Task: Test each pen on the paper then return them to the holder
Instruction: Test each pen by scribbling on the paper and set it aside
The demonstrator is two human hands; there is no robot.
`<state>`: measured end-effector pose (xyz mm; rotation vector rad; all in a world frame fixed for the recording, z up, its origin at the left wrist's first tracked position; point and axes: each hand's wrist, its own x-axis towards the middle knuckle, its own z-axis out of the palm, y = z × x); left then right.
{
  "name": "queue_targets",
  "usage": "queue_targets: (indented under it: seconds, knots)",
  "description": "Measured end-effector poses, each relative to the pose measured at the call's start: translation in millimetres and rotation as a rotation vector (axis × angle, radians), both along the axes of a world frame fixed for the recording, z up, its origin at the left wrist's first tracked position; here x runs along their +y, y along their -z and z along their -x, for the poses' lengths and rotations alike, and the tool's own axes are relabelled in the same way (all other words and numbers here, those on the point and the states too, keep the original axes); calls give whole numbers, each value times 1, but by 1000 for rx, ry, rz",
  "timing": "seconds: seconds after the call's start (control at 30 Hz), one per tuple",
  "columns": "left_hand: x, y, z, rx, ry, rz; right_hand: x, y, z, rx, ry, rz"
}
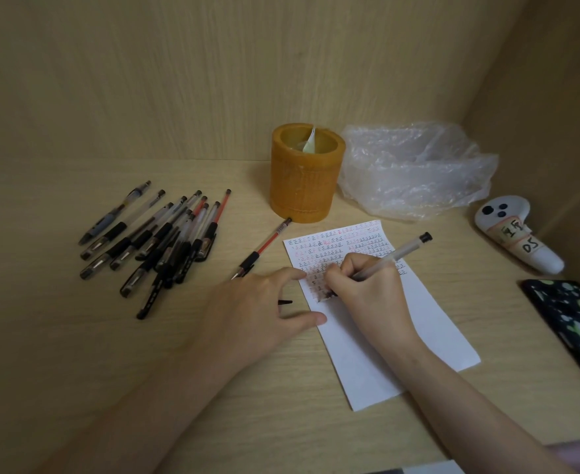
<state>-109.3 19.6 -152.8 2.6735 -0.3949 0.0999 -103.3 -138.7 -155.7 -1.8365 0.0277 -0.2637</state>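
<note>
Here right hand grips pen; tip hidden against paper.

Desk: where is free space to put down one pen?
Bare desk lies behind the pen pile, left of the holder, and in the near-left corner. Crowded: the right side, with paper, plastic bag, white controller and dark patterned case.

Controller label reads "DS"; paper bears "正"
</note>
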Motion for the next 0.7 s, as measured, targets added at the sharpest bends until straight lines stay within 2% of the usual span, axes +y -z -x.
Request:
queue_targets:
  seconds: [0.47, 0.7]
  knots:
    - [0, -2, 1, 8, 9, -4, 0, -2, 2, 17, -63, -32]
    - [-1, -3, 1, 3, 11, -11, 0, -2, 2, 11, -9, -20]
